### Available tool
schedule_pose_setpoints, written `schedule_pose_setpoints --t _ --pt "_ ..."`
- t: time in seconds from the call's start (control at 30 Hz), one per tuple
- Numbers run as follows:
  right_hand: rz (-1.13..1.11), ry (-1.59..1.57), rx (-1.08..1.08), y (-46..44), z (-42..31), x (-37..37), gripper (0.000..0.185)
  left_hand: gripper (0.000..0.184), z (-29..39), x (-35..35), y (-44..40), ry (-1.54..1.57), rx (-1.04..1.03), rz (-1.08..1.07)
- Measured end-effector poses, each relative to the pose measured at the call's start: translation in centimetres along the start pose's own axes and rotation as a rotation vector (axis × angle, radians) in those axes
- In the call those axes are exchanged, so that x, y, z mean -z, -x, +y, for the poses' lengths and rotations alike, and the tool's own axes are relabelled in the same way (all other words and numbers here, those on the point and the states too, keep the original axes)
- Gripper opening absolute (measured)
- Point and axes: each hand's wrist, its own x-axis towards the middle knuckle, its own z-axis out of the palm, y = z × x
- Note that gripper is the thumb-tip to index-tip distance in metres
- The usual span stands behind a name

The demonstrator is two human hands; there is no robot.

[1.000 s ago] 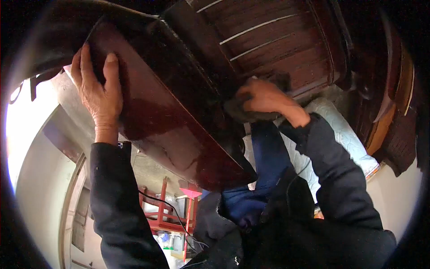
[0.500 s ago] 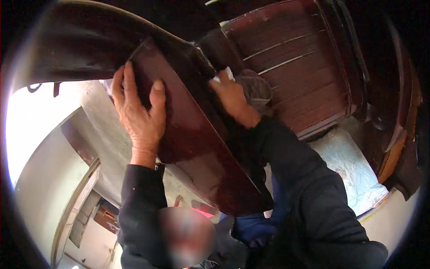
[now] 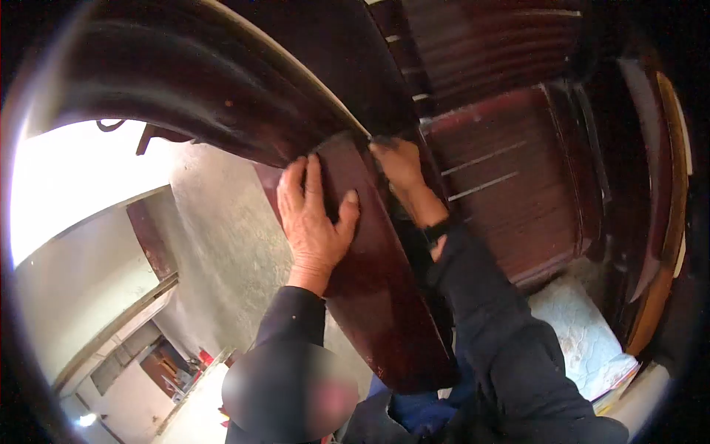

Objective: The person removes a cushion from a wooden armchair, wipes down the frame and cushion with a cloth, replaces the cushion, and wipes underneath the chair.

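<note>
A broad, glossy dark-red wooden board (image 3: 388, 303), which looks like a flat armrest, runs diagonally toward my body. My left hand (image 3: 314, 229) lies on its upper end, fingers stretched and thumb apart, just below a curved dark wooden rail (image 3: 222, 96). On the far side of the board my right hand (image 3: 407, 174) is closed, its fingertips at the joint where the rail meets the board. Something small and dark shows at those fingertips; its kind is not clear. To the right is a slatted dark-red wooden seat (image 3: 510, 185).
A light-blue, creased package or covering (image 3: 580, 333) lies low on the right. Further right stand curved wooden parts with a brown edge (image 3: 658, 296). A pale grey floor (image 3: 214, 244) stretches to the left, and a doorway (image 3: 148, 355) shows at the lower left.
The view has shifted, so the furniture appears lower and further right. My right hand has moved up along the board to the joint with the rail. My left hand stays on the board.
</note>
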Motion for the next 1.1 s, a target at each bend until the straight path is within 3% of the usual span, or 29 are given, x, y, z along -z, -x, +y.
schedule_pose_setpoints --t 0.13,0.2,0.23,0.3,0.4,0.47,0.67,0.8,0.93,1.03,1.1 --pt "-0.109 0.071 -0.038 1.8 -4.9 0.7 0.025 0.068 0.1 0.7 -0.1 0.007 0.007 0.002" --pt "-0.091 0.266 0.269 2.4 -5.8 0.6 0.026 0.068 0.0 1.2 -0.3 0.037 0.008 -0.001" --pt "-0.1 0.276 0.283 3.2 -6.1 0.6 0.026 0.068 -0.2 1.3 -0.2 0.047 0.024 0.005" --pt "0.075 0.596 0.501 4.1 -7.5 0.3 0.026 0.069 -0.3 1.9 -0.4 0.05 0.033 0.035" --pt "0.161 0.41 0.5 6.4 -11.8 1.3 0.028 0.07 0.1 2.5 -0.2 0.081 0.052 0.017" --pt "0.191 0.381 0.644 8.4 -18.1 0.5 0.032 0.069 -0.3 3.0 -0.2 0.066 0.068 -0.017" --pt "-0.006 0.352 1.712 10.5 -34.2 -7.6 0.044 0.069 -0.4 3.7 -0.2 0.096 0.083 0.004" --pt "0.085 0.708 1.704 7.0 -29.9 -9.9 0.047 0.069 -0.5 3.0 0.0 0.102 0.058 -0.012" --pt "-0.068 0.821 1.325 4.3 -21.0 -6.2 0.043 0.07 -0.8 2.8 -0.4 0.088 0.051 -0.017" --pt "-0.15 0.918 1.173 3.1 -14.4 -1.6 0.04 0.069 -0.8 2.1 -0.3 0.076 0.051 0.001" --pt "-0.283 1.027 0.925 3.1 -12.0 0.8 0.037 0.069 -0.6 1.9 -0.2 0.065 0.042 -0.003"
